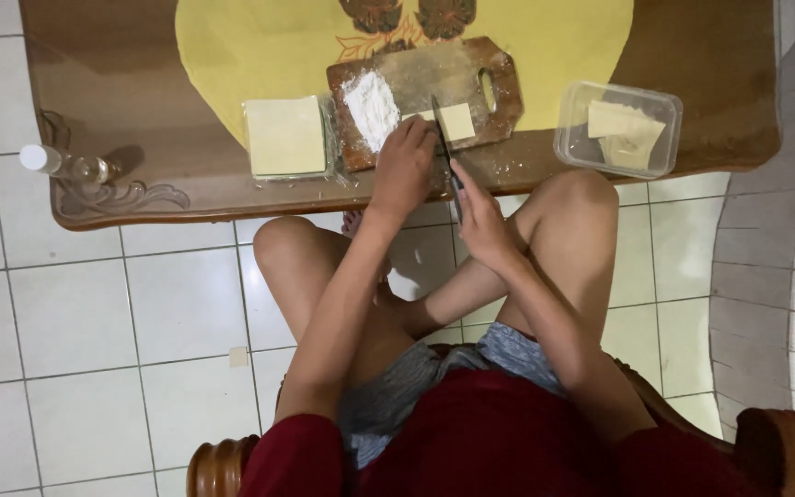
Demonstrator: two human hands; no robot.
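A wooden cutting board (489, 69) lies on the low table, dusted with a pile of white flour (370, 106) on its left side. A pale square dough sheet (457, 121) rests on the board's near edge. My left hand (404, 166) presses down on the board next to that sheet. My right hand (480, 221) grips a dark knife (446, 152) whose blade points away from me, along the sheet's left edge.
A stack of pale square wrappers (284, 136) sits left of the board. A clear plastic container (616, 129) with folded pieces stands at the right. A small bottle (66, 166) is near the table's left corner. My bare knees are under the table edge.
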